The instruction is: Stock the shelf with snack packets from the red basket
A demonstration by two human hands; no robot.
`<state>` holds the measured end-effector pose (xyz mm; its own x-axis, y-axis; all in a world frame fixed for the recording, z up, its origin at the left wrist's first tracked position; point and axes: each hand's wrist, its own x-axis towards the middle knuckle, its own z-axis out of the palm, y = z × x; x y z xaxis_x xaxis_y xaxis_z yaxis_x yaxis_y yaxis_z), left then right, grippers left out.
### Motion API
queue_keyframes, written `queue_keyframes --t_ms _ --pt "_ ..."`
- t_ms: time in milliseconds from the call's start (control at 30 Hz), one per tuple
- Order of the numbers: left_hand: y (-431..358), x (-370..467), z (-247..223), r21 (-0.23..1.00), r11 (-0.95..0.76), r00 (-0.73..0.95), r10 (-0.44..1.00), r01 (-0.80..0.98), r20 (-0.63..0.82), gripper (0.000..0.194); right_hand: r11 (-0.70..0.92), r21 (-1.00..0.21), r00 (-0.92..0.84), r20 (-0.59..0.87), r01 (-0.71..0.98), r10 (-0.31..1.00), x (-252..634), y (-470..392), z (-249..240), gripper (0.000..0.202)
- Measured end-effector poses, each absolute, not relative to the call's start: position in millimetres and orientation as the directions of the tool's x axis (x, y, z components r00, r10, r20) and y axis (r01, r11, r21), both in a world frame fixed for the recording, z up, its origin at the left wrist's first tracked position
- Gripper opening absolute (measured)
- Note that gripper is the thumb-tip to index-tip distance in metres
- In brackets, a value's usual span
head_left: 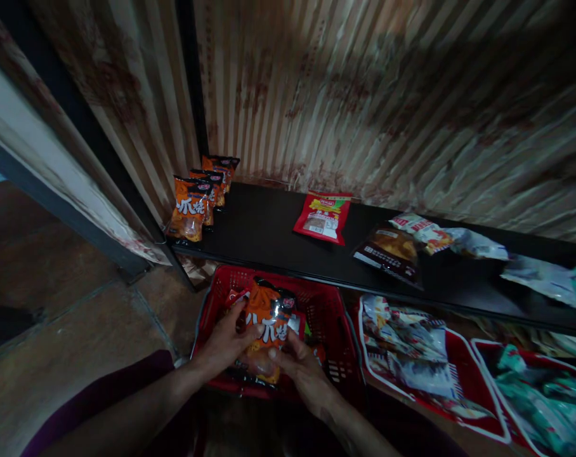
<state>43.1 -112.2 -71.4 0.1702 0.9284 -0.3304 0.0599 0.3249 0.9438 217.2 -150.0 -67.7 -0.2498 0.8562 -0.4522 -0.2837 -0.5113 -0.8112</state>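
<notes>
Between my two hands is an orange and black snack bag (265, 304) with white lettering, held upright over a red basket (338, 317). My left hand (233, 339) grips its left side, thumb across the front. On the right side, my right hand (302, 365) closes on the bag with its thumb on the front. Beneath and behind it, other packets lie in the basket, mostly hidden. Several matching orange bags (190, 209) stand in a row at the left end of the black shelf (264, 222).
A red and yellow packet (323, 217) lies mid-shelf, with a brown bag (390, 251) and several pale packets to its right. Below the shelf, right of my basket, are a red basket with white-blue packets (421, 355) and another with green packets (540, 393). A dark post (193, 76) rises at the shelf's back left.
</notes>
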Motion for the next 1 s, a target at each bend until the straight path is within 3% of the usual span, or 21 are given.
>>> queue_keyframes --t_ms 167,433,733,1000 --pt "-95 40 -42 0.981 0.191 0.217 0.957 0.035 -0.194 0.053 -0.382 -0.866 -0.179 -0.341 -0.322 0.923 215 -129 -41 0.053" --pt "-43 35 -24 0.997 0.065 0.099 0.993 -0.047 -0.06 0.046 -0.263 -0.893 -0.118 -0.236 -0.365 0.964 210 -41 -12 0.049" --pt "75 47 -12 0.996 -0.089 -0.229 0.97 -0.032 0.079 0.029 -0.167 -0.943 0.018 -0.179 -0.287 0.984 194 97 1 0.051" --pt "165 56 -28 0.951 -0.142 -0.495 0.827 0.275 0.266 0.039 -0.024 -0.993 0.259 -0.054 -0.118 0.964 168 194 -2 0.054"
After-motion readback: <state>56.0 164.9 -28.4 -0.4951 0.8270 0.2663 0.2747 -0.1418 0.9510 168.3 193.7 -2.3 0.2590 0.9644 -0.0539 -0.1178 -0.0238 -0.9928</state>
